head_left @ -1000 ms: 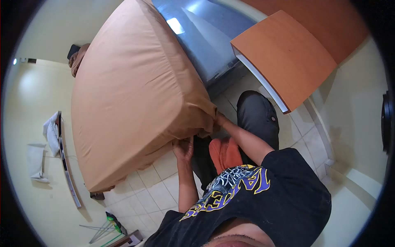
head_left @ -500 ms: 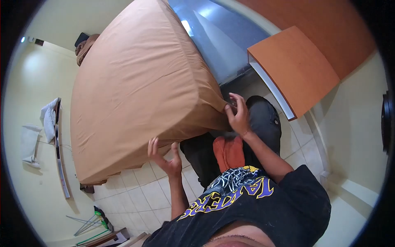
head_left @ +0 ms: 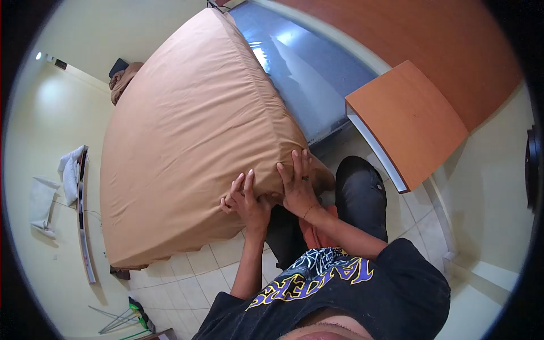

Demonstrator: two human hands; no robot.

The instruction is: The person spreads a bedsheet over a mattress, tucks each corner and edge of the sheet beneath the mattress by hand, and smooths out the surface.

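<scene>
A brown fitted sheet (head_left: 187, 153) covers a mattress, with loose wrinkles running toward the near corner. My left hand (head_left: 247, 205) lies against the top edge close to that corner, fingers spread on the cloth and thumb turned toward the other hand. On the corner itself rests my right hand (head_left: 297, 186), wearing a dark ring, its fingers stretched out and apart on the fabric. Both palms touch the sheet; the thumbs press near the edge, partly hidden. Below the corner, the sheet's side hangs between my knees.
A glossy blue-grey surface (head_left: 306, 73) runs along the mattress's right side. An orange wooden cabinet (head_left: 405, 122) stands to the right, by my knee (head_left: 360, 190). Light tiles (head_left: 190, 277) cover the floor. A narrow wall shelf (head_left: 82, 226) and a green-headed broom or mop (head_left: 136, 309) are at left.
Both hands have come together onto the sheet's near corner; the left moved right and up from the air, the right moved left and down. The view has shifted slightly.
</scene>
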